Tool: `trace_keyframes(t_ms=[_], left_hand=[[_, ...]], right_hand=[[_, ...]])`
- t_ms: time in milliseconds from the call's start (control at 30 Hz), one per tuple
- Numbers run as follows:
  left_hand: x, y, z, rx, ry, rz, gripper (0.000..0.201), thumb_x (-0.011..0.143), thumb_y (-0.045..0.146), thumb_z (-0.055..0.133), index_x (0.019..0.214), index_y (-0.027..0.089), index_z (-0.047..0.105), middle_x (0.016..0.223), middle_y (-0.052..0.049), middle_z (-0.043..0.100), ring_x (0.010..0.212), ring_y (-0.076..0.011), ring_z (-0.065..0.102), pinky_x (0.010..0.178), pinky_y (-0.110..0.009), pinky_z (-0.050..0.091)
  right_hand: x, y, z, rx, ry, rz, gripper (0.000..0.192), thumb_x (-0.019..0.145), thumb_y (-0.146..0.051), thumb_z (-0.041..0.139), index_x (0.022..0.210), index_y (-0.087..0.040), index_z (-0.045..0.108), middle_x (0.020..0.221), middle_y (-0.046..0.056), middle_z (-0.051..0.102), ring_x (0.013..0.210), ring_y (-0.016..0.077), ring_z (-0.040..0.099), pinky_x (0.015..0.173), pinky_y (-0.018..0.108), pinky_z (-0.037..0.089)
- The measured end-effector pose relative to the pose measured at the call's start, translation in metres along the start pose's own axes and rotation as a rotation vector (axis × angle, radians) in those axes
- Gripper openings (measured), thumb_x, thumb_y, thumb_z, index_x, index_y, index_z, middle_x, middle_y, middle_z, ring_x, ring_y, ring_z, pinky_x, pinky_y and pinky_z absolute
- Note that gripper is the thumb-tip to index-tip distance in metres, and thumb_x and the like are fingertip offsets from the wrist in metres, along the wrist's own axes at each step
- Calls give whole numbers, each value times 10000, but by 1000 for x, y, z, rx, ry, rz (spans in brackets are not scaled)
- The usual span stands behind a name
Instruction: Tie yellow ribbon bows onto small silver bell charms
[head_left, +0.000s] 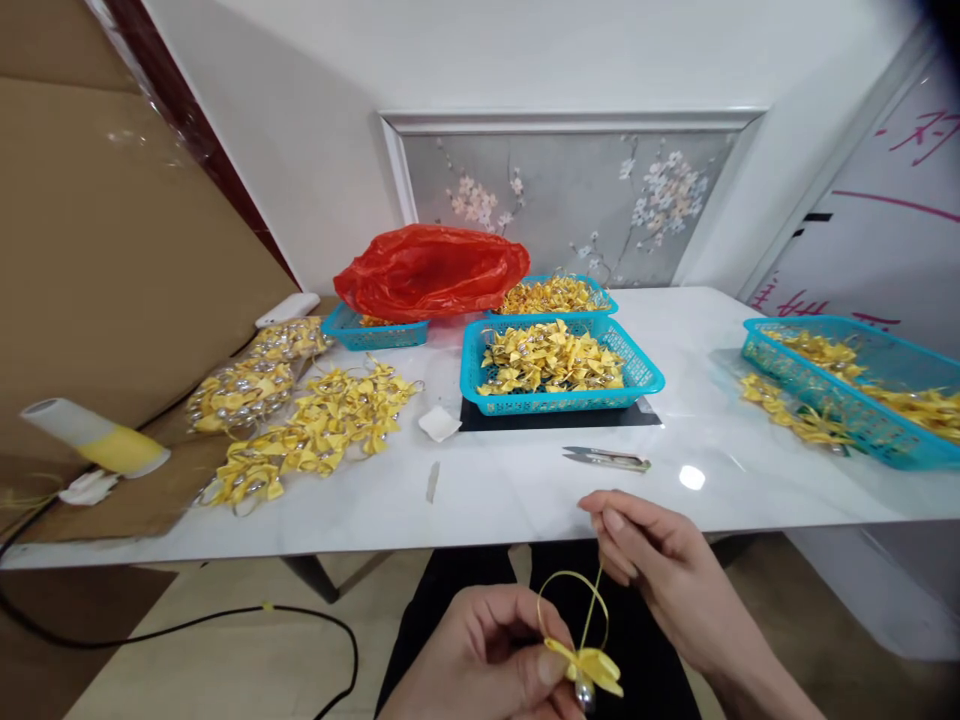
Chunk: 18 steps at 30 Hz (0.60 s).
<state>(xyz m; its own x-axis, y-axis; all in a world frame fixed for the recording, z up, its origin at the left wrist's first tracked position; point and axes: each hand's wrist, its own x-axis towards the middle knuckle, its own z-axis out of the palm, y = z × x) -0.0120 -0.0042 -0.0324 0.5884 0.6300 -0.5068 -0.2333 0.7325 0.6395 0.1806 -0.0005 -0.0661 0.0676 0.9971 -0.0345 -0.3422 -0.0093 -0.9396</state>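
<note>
Between the thumb and fingers of my left hand point(495, 655) is a yellow ribbon bow point(596, 668) with a silver bell or bead under it. A thin yellow ribbon loop point(574, 575) rises from the bow. My right hand point(652, 550) pinches the end of a thin yellow cord point(595, 600) that runs up taut from the bow. Both hands are in front of the table edge, above my lap. Thread snips point(607, 459) lie on the white table point(517, 490) just beyond my right hand.
Blue baskets point(562, 405) of yellow bows stand at the back, another blue basket point(862, 420) at the right. Loose bows point(322, 425) and bagged ones lie left. A red plastic bag point(431, 270) covers one basket. A yellow-and-white cylinder point(97, 437) and black cable point(225, 612) are at left.
</note>
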Motion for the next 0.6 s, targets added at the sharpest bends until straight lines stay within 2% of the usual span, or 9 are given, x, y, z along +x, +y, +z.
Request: trace_keyframes(t_ms=[133, 233, 300, 367, 467, 600], left_hand=[[-1, 3, 1, 54, 9, 1, 300, 588, 320, 930, 706, 143, 720, 584, -5, 721, 486, -59, 653, 472, -112, 487], [0, 3, 0, 109, 14, 33, 326, 603, 371, 915, 738, 146, 722, 555, 4, 698, 463, -54, 621, 458, -115, 465], [0, 3, 0, 154, 3, 85, 333, 621, 396, 901, 743, 143, 722, 548, 7, 681, 463, -55, 595, 471, -133, 463], [0, 2, 1, 194, 7, 162, 324, 640, 400, 889, 736, 137, 725, 568, 10, 664, 493, -57, 573, 500, -153, 462], [-4, 2, 6, 217, 30, 257, 311, 684, 406, 862, 762, 136, 731, 650, 7, 649, 579, -68, 551, 572, -176, 460], [-12, 4, 17, 158, -37, 234, 339, 640, 380, 895, 814, 158, 708, 734, 11, 634, 662, -90, 553, 634, -201, 436]], right_hand=[[-4, -5, -11, -65, 37, -24, 309, 904, -436, 688, 1036, -158, 670, 640, -41, 399, 536, 79, 328, 504, 241, 256], [-15, -13, -7, -191, -80, -8, 346, 961, -490, 573, 1038, -167, 670, 663, -21, 435, 552, 96, 361, 506, 245, 287], [-23, -20, -1, -330, -207, -3, 389, 969, -528, 516, 982, -174, 676, 701, 5, 497, 574, 113, 407, 509, 247, 318], [-29, -25, 4, -480, -292, -21, 352, 950, -495, 545, 858, -177, 665, 727, 23, 552, 608, 131, 465, 529, 249, 351], [-32, -29, 10, -654, -319, -88, 302, 935, -371, 565, 705, -178, 601, 693, 19, 562, 622, 139, 508, 550, 242, 374], [-35, -34, 17, -693, -309, -110, 257, 936, -304, 524, 731, -180, 617, 697, 9, 564, 609, 123, 504, 542, 218, 366]])
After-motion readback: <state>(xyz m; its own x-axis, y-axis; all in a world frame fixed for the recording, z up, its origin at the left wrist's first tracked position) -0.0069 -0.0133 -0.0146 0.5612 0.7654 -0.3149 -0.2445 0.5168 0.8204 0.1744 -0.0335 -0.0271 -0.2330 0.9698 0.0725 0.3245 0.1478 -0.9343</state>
